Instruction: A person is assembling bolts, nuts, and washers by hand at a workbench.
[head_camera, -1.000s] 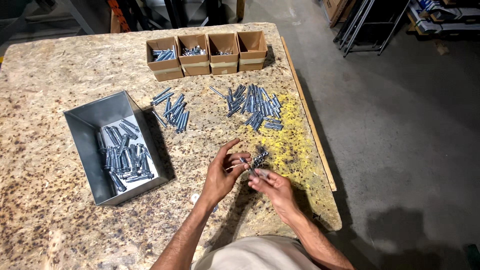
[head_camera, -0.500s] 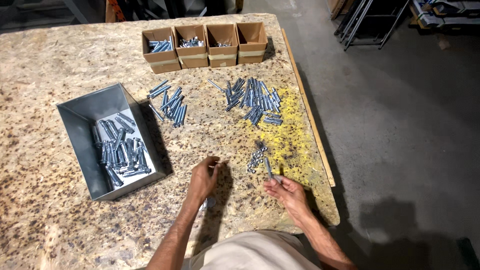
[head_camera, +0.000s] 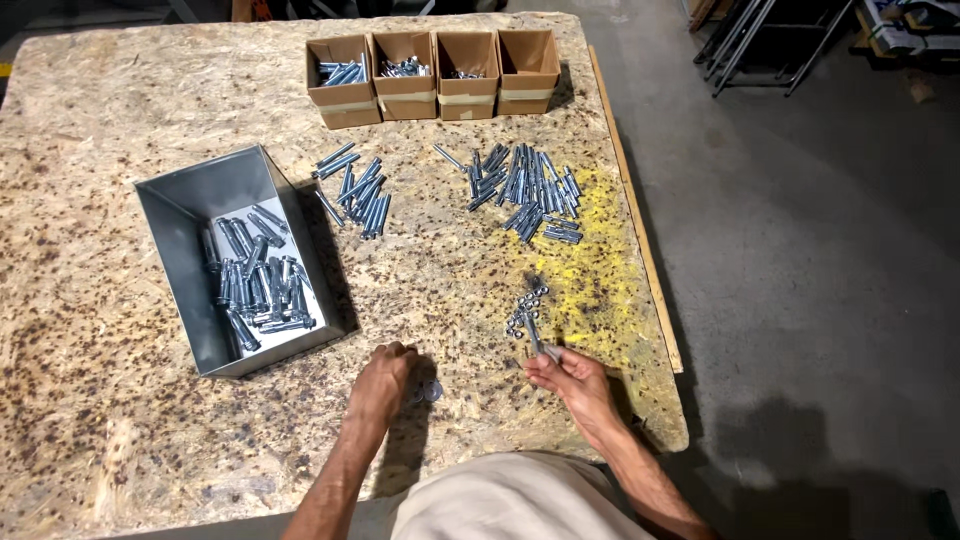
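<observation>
Since half a second ago the left hand (head_camera: 385, 378) has stayed planted on the board with little shift, and the right hand (head_camera: 572, 380) has stayed near the table's front edge with the bolt in it; a full second back both hands were together at the small pile.

Head view: left hand rests on the table (head_camera: 120, 150), fingers curled down, touching or just over small washers (head_camera: 430, 391) at its right side; whether it grips one I cannot tell. Right hand pinches a single bolt (head_camera: 535, 335) narrow between thumb and fingers, the shank pointing up and away toward a small pile of nuts and washers (head_camera: 528, 305), the tip at or in that pile. Pile sits at the edge of a yellow stained patch (head_camera: 590, 270).

Left of the hands, a grey metal bin (head_camera: 190, 205), open top, holds many bolts lying loose in its near half. Beyond it, a small loose group of bolts (head_camera: 358, 190), and further right a bigger spread of bolts (head_camera: 525, 190), well apart from the hands. At the far edge, four cardboard boxes (head_camera: 525, 60) in a row, touching: the three on the left hold hardware, the right one looks bare. Wooden strip (head_camera: 635, 210) runs along the table's right edge. Concrete floor (head_camera: 820, 260) to the right.
</observation>
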